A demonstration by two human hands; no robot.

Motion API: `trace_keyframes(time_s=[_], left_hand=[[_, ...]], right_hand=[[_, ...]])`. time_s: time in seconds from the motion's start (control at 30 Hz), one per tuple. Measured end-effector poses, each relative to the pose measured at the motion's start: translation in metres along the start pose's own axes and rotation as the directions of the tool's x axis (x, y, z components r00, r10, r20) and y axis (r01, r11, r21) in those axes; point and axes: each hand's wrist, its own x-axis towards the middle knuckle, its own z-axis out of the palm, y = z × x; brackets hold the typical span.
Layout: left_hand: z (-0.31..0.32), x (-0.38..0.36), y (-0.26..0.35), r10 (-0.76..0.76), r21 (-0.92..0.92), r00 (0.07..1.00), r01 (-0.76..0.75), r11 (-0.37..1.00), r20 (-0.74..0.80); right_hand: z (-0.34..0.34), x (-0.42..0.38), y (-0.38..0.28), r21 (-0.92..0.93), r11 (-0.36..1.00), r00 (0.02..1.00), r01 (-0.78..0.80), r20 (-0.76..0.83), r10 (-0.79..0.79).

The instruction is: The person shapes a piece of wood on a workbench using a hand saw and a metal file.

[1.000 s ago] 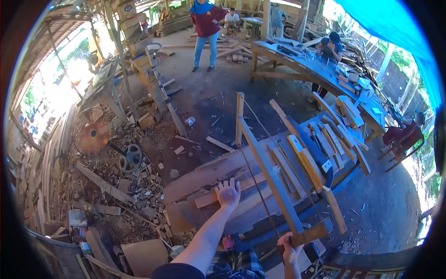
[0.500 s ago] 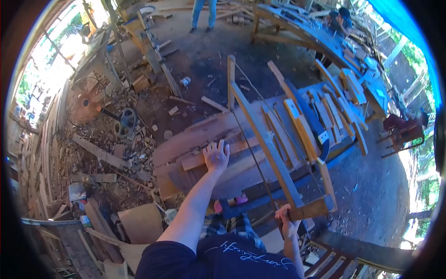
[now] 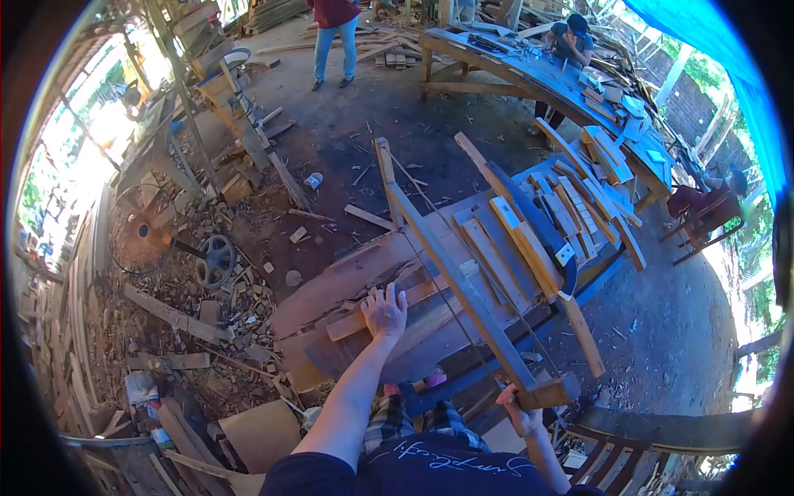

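Well, L to R: littered floor (image 3: 190,326) at 8–9 o'clock, up to the counter (image 3: 302,306) edge; open floor (image 3: 327,178) at 11–12, w/ a standing person (image 3: 334,45) beyond; more open floor (image 3: 662,331) at 3–4. L hand (image 3: 385,312), near ctr: grip open, fingers spread, palm down on wood piece (image 3: 347,326), which lies on the counter's L part. R hand (image 3: 519,411), approx 5 o'clock: grip closed round lower end of frame saw (image 3: 463,285). Saw slants 12 to 5 across the counter, blade side crossing the piece's R part; can't tell if touching. Around: spoked wheel (image 3: 217,262) at 9, amid scraps. Loose planks (image 3: 529,252) at 2–3 crowd the counter R of the saw, limiting room that side. Far counter (image 3: 529,78) at 1, w/ second person (image 3: 572,41) beside it; seated person (image 3: 703,198) approx 3.
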Motion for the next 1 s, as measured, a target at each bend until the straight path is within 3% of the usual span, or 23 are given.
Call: trace_keyframes(time_s=[0.1,0.23,0.3,0.4,0.53,0.6,0.67,0.77,0.87,0.9,1.0], left_hand=[[0.000,0.000,0.000,0.001,-0.003,1.000,-0.001,1.000,0.010],[0.001,-0.001,-0.001,-0.001,0.003,1.000,0.001,1.000,0.015],[0.000,-0.001,-0.001,-0.005,-0.011,0.999,0.005,1.000,0.036],[-0.002,0.001,0.000,-0.019,-0.021,0.997,0.020,1.000,0.080],[-0.007,0.001,0.002,-0.003,-0.024,1.000,0.003,1.000,0.013],[-0.008,-0.004,-0.004,-0.025,-0.022,0.998,0.026,0.999,0.057],[-0.005,0.001,0.001,-0.006,-0.031,1.000,0.007,1.000,0.023],[-0.006,0.002,0.003,-0.022,-0.035,0.999,0.024,0.999,0.046],[-0.002,0.001,0.002,-0.021,-0.020,1.000,0.021,1.000,0.020],[-0.002,0.001,0.002,-0.021,-0.005,1.000,0.021,1.000,0.011],[0.004,0.000,0.002,-0.036,-0.023,0.999,0.036,0.999,0.017]], right_hand=[[0.003,-0.008,0.003,-0.149,0.987,0.998,-0.054,-0.026,0.050],[0.019,-0.015,0.002,-0.196,0.979,0.998,-0.048,-0.057,0.038],[0.027,-0.016,0.005,-0.293,0.955,0.982,-0.049,-0.187,-0.007],[0.040,-0.017,-0.008,-0.327,0.945,0.970,-0.023,-0.235,-0.057],[0.036,-0.026,0.001,-0.275,0.960,0.974,-0.048,-0.228,-0.017],[0.030,-0.030,0.008,-0.203,0.969,0.984,-0.143,-0.139,0.116],[0.044,-0.018,-0.001,-0.212,0.977,0.984,-0.004,-0.175,-0.034],[0.045,-0.022,0.009,-0.045,0.999,0.967,-0.026,-0.256,0.014],[0.048,-0.018,0.002,-0.042,0.999,0.968,-0.029,-0.251,0.018],[0.043,-0.019,0.003,-0.073,0.992,0.971,-0.099,-0.225,0.080],[0.042,-0.020,0.010,-0.091,0.994,0.975,-0.057,-0.218,0.036]])
